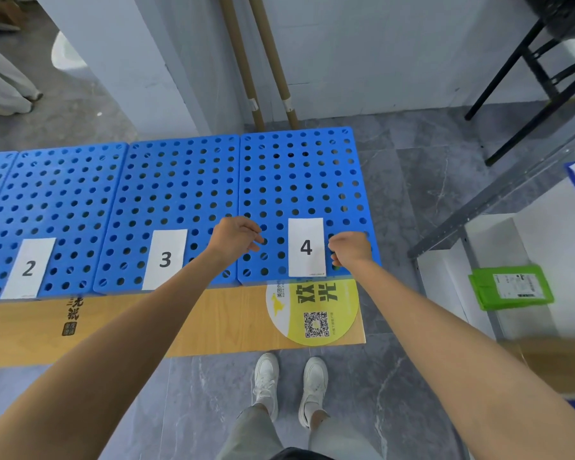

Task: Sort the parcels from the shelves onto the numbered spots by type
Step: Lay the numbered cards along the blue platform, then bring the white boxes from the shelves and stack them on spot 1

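Green wrapping marks the one parcel [511, 287] that can be made out, laid flat on the white shelf [498, 240] at the right with its printed label turned up, well apart from both hands. The sheet numbered 4 [306, 247] is laid near the front edge of the rightmost blue perforated panel [296, 180] and is flanked by the hands: the left hand [238, 237] is held over the panel to its left, the right hand [350, 249] just beside its right edge. Both are seen with fingers loosely curled and nothing held. Sheet 3 [165, 258] and sheet 2 [28, 267] are laid on the panels further left. A wooden board [226, 320] with a round yellow sticker [312, 313] is seen under the panels' front edge, and white shoes [289, 383] below it on the grey floor
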